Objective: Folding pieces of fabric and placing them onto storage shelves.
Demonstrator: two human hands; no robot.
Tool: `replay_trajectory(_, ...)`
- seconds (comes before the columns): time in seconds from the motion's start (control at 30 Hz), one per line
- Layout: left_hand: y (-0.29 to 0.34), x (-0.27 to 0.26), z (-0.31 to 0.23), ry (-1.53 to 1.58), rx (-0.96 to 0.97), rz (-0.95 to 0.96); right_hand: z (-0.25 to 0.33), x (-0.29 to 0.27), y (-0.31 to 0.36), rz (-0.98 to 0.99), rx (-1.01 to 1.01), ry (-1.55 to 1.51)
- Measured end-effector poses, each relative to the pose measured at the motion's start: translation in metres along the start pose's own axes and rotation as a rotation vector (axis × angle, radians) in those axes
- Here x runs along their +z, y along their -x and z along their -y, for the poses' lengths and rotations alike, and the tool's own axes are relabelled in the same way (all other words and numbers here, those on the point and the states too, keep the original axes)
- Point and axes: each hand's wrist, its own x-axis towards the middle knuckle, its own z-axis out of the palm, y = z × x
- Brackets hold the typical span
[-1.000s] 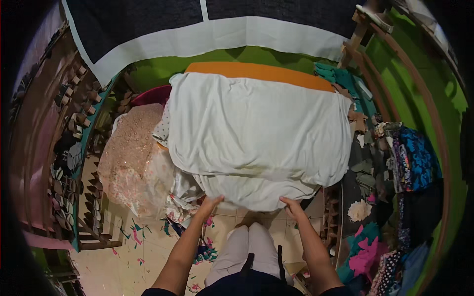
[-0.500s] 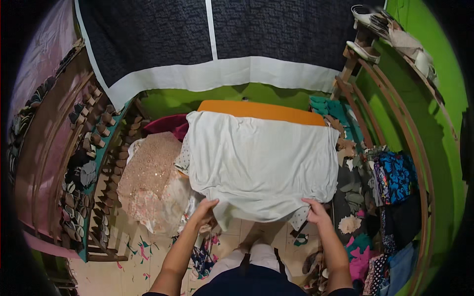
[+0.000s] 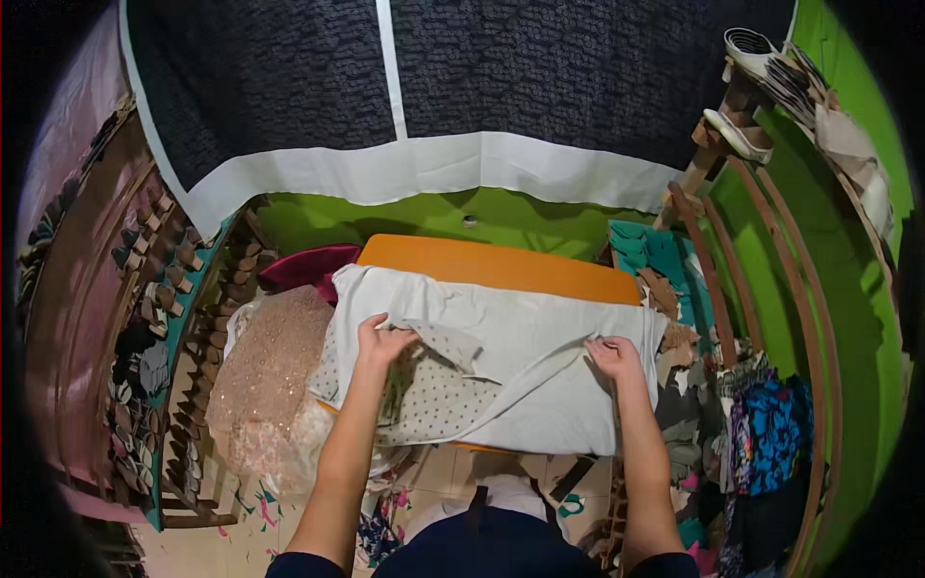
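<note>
A plain white cloth lies over an orange board-like surface, its near edge raised and folded back toward the far side. My left hand pinches that edge on the left, with the cloth sagging into loose folds beside its fingers. On the right my right hand has its fingers closed on the same white cloth. Under the raised part shows a pale cloth with small dark dots, spread over the surface's left and front. A strip of orange peeks out along the near edge.
To the left is a sequined peach garment heap beside a shoe rack. A maroon cloth sits at the far left corner. Fabric scraps and folded patterned clothes line the right side. Dark curtains hang behind.
Both hands have moved away from me, carrying the white cloth's near edge up and back over itself. The dotted cloth beneath now shows. The view has shifted slightly.
</note>
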Motion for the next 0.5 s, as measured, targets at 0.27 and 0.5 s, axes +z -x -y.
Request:
replay_trajectory(0.27,0.006,-0.012,0.074,-1.622,0.293,0.076,-0.040,0.025,0.009,0.293,-0.875,1.607)
replay_trajectory(0.5,0.058,-0.059,0.128,-2.670,0.711,0.558,-0.129,0.036,0.042,1.035,-0.810,2.216)
